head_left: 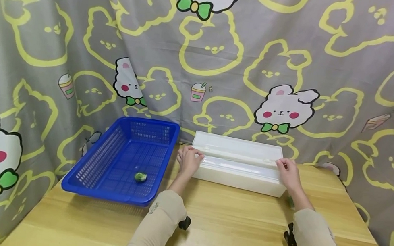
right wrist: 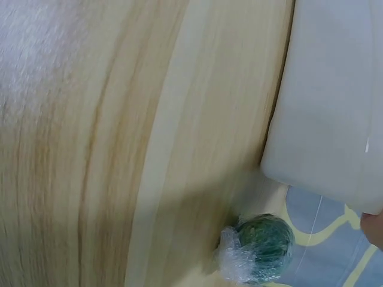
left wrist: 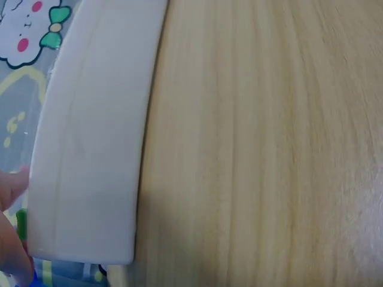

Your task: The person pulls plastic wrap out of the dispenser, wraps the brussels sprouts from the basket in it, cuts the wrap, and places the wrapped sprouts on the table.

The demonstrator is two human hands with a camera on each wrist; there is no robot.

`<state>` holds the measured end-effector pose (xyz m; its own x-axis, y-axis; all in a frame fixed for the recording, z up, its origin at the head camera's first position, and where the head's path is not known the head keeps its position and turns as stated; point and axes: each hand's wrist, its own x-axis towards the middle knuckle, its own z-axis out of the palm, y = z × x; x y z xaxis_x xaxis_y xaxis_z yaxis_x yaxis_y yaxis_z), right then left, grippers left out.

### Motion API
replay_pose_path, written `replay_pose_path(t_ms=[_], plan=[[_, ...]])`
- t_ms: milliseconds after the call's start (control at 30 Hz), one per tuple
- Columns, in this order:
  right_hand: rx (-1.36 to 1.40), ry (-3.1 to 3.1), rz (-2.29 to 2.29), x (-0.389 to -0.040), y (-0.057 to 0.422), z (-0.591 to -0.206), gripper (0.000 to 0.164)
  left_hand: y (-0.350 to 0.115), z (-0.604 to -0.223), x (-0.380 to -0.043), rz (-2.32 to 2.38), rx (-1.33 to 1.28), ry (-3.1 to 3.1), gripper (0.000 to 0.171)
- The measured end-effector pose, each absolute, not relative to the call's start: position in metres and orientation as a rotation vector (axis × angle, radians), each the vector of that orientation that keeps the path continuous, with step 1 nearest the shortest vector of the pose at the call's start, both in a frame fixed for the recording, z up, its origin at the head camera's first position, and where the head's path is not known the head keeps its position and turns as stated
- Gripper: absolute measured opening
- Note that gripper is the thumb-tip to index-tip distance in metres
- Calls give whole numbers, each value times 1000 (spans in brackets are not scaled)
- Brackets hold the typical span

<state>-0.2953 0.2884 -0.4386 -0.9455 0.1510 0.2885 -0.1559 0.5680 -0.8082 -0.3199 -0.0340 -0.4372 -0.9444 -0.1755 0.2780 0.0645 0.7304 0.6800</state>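
A long white plastic wrap dispenser box [head_left: 237, 181] stands on the table with its lid [head_left: 238, 146] raised at the back. Glossy clear plastic wrap [head_left: 243, 168] stretches along its opening. At the box's left end, my left hand [head_left: 190, 160] pinches the wrap's edge between thumb and fingers. My right hand [head_left: 289, 174] does the same at the right end, thumb and forefinger together. Beside the right end, partly hidden by my right hand in the head view, sits a round green vegetable [right wrist: 266, 248] wrapped in crinkled film.
A blue plastic basket [head_left: 111, 198] stands left of the box, with one small green vegetable [head_left: 140, 177] inside. Both stand on a wood-grain table [head_left: 232, 232]. A grey patterned curtain [head_left: 226, 61] hangs close behind and at both sides.
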Motion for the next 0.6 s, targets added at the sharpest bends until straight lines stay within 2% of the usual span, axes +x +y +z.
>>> replay_pose_path(t_ms=[267,500,600], plan=[[104,-2320,1447,-296,288,-446,28,-37,-448,-326,-1143,-106,-2403,5],[163,-2383,1352,-298,293,-448,31,-39,-449,-329,-1177,-154,-2406,30],[210,-2377,1276,-299,291,-449,25,-41,-447,-329,-1094,-102,-2436,28]])
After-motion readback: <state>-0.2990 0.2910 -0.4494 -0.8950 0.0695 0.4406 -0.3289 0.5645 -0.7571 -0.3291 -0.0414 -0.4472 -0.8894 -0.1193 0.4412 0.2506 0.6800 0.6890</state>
